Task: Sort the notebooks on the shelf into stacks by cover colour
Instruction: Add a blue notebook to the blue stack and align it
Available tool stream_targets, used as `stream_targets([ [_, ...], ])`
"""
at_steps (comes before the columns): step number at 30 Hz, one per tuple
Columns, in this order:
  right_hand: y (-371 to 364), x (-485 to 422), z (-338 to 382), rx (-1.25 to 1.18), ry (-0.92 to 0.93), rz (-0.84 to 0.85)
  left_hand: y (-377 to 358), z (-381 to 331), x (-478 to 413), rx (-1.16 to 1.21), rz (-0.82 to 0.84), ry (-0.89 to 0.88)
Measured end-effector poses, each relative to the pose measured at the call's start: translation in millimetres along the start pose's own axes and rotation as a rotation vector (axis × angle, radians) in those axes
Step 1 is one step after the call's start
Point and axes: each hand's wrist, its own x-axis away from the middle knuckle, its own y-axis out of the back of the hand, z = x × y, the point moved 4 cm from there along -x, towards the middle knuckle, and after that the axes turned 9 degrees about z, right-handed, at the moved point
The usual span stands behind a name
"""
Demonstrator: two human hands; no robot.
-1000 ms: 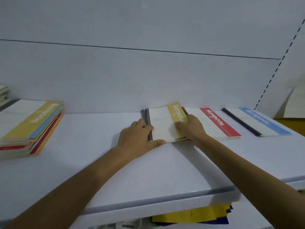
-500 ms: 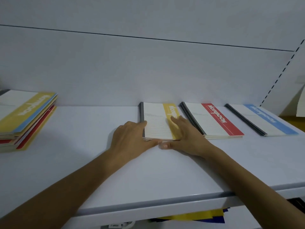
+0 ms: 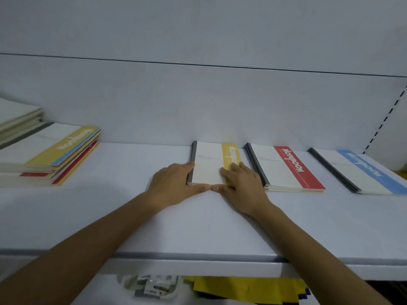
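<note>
Apparently to square the yellow stack (image 3: pixel 209 167), lying on the shelf (image 3: pixel 132 216) with the red stack (image 3: pixel 284 170) at its 3 o'clock, the left hand (image 3: pixel 174 183) presses straight fingers against its spine from 9 o'clock while the right hand (image 3: pixel 241 183) lies flat on top, neither gripping.

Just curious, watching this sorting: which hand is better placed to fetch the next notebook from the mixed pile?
Probably the left hand: it rests against the left edge of the yellow stack, nearest the mixed pile. The right hand lies on that stack, farther away.
</note>
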Motion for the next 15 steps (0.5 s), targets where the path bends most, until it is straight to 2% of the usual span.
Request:
stream_targets([
  [7, 5.8, 9.1, 6.3, -0.017, -0.014, 0.055, -3.5, -9.1, 16.8, 0.136, 0.019, 0.081],
  [11, 22.8, 18.0, 18.3, -0.106, 0.014, -0.105, 6.1, -1.0, 45.6, 0.091, -0.019, 0.152],
  [15, 22.5, 15.7, 55.5, -0.106, 0.135, -0.105, 35.2, 28.4, 79.3, 0.209, -0.138, 0.212],
])
